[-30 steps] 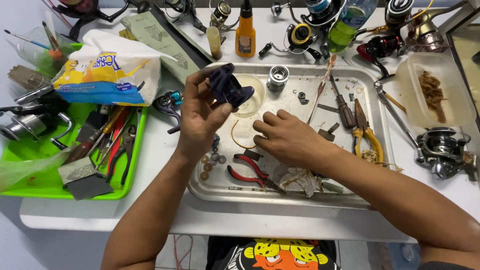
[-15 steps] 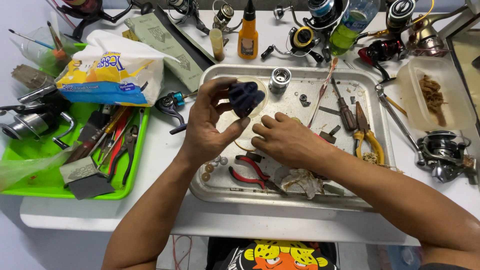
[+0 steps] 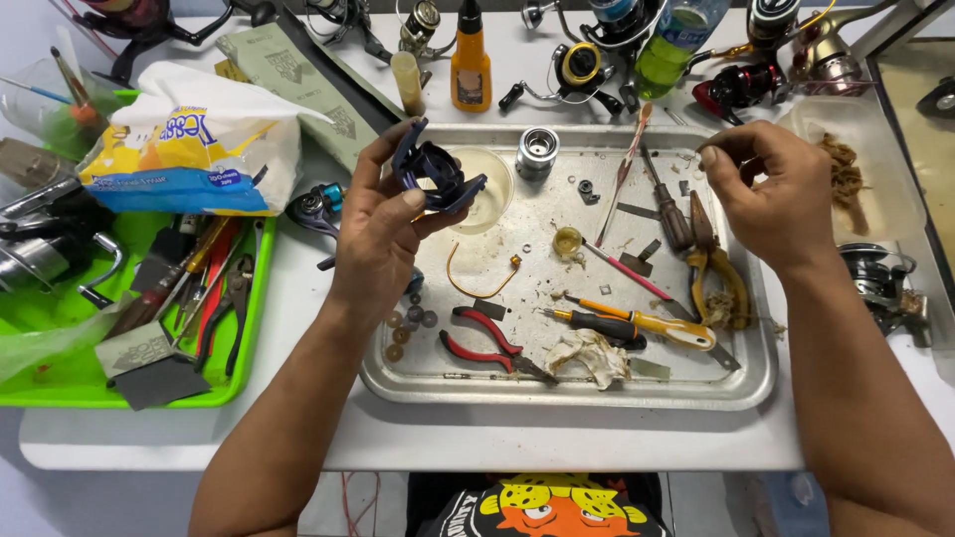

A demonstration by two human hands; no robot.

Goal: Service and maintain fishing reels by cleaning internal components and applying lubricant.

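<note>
The reel body part (image 3: pixel 436 174) in the left hand (image 3: pixel 383 239) is dark navy blue. The metal tray (image 3: pixel 418 383) is silver, with red-handled pliers (image 3: pixel 482 338) and an orange-and-black screwdriver (image 3: pixel 637 323). The plastic tray (image 3: pixel 60 383) is bright green; the oil bottle (image 3: pixel 471 70) is orange.

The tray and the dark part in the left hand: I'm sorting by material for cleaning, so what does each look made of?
The tray looks like bare metal, likely steel or aluminium: silvery, dull sheen, scuffed. The dark blue part held by the left hand looks like painted metal or moulded plastic: smooth, glossy; I cannot tell which.
</note>
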